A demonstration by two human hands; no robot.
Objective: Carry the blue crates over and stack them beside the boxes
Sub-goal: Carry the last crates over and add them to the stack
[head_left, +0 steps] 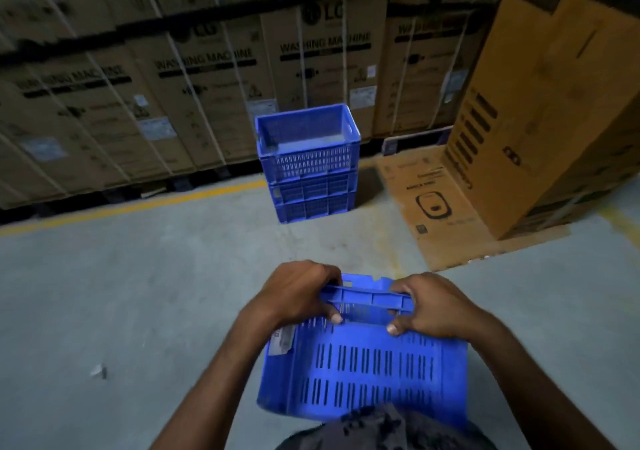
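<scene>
Item 1: carried crate (pixel 363 366), blue slotted plastic, nearest the camera, held tilted against the person's front with a slotted face turned up. A pale label (pixel 282 339) sits at its left edge. Interior not visible; contents cannot be told.

Item 2: left hand (pixel 294 294) and right hand (pixel 436 307), both wrapped tight over the crate's far rim, thumbs pressed on the near side of that rim, hands close together.

Item 3: crate stack (pixel 310 172), three blue crates high by the look of it, standing on the concrete floor (pixel 121 294) just past the yellow line (pixel 138 205), close against the wall of washing machine boxes (pixel 207 79). The top crate is open and appears empty; the lower ones are covered.

Item 4: flattened cardboard sheet (pixel 426 207) on the floor right of the stack, with a tall carton (pixel 554 103) standing on its far right part.

Risks, as judged: both grips sit on one rim, so the crate could swing or slip while walking. The tilt hides the floor ahead. A crate set down askew may fail to seat and could topple the stack.
</scene>
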